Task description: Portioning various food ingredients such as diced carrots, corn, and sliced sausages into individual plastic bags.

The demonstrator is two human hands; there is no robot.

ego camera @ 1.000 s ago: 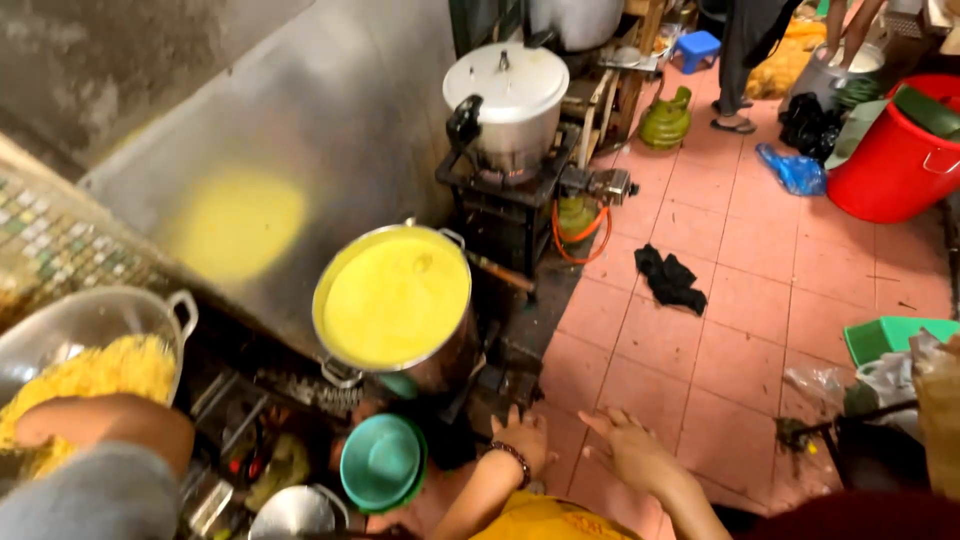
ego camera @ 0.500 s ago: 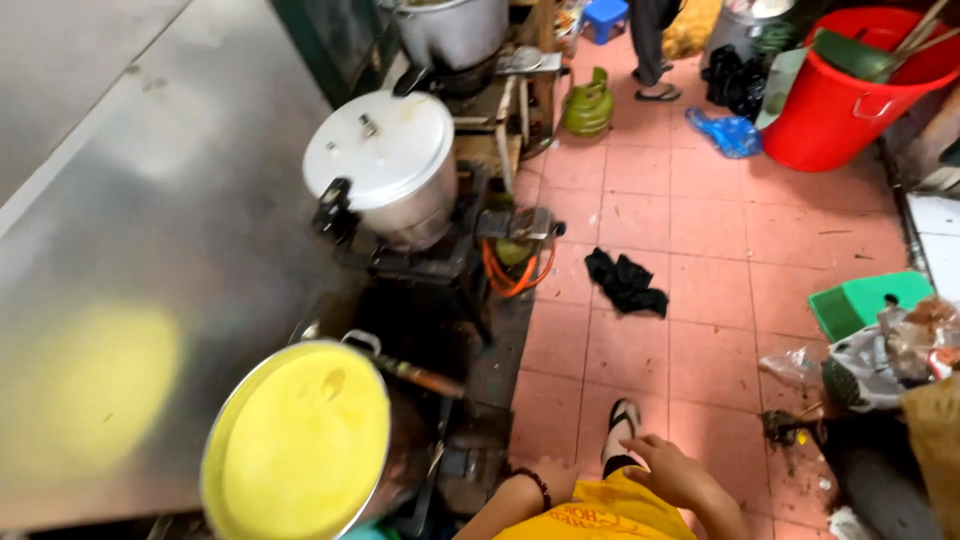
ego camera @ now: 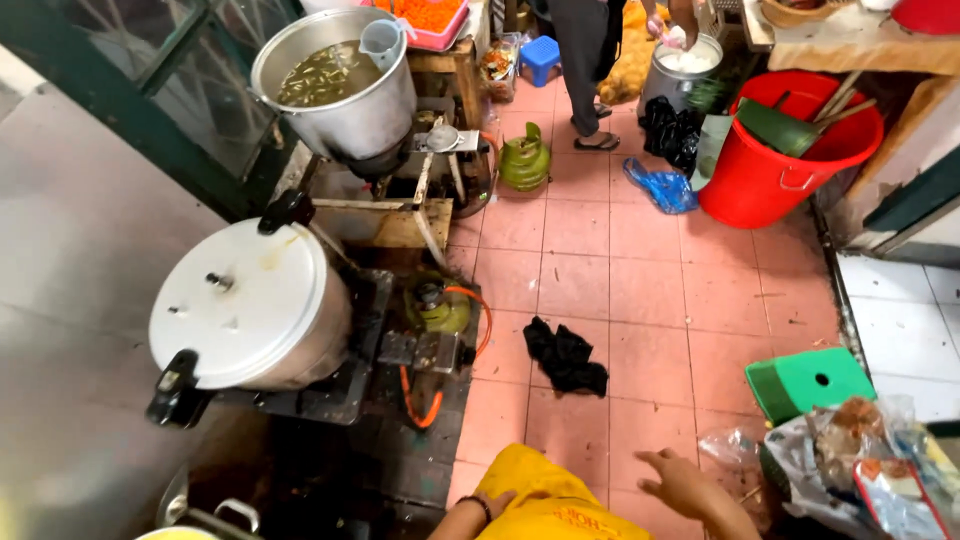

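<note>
head view, risk: the right hand [ego camera: 685, 482] hangs empty over the pink tiled floor [ego camera: 640, 300], just beside the heap of crumpled plastic bags [ego camera: 850, 460]; a careless sweep could snag a bag and spill the heap across the tiles
head view, trip risk: the black crumpled cloth [ego camera: 567, 357] lies loose on the tiles in the walkway, near the small green gas canister with an orange hose [ego camera: 440, 310]; a foot could slip on it or catch the hose
head view, heat risk: the large lidded silver pressure pot with black handles [ego camera: 250, 305] sits on a low burner stand close by and may be hot
right hand pose: palm down, fingers spread wide, holding nothing
left hand pose: the left hand [ego camera: 497, 503] rests against the yellow garment [ego camera: 550, 500]; only part of it shows, so i cannot tell how the fingers sit
nearest thing: the plastic bags, just right of the right hand, beside a green plastic stool [ego camera: 810, 382]
</note>
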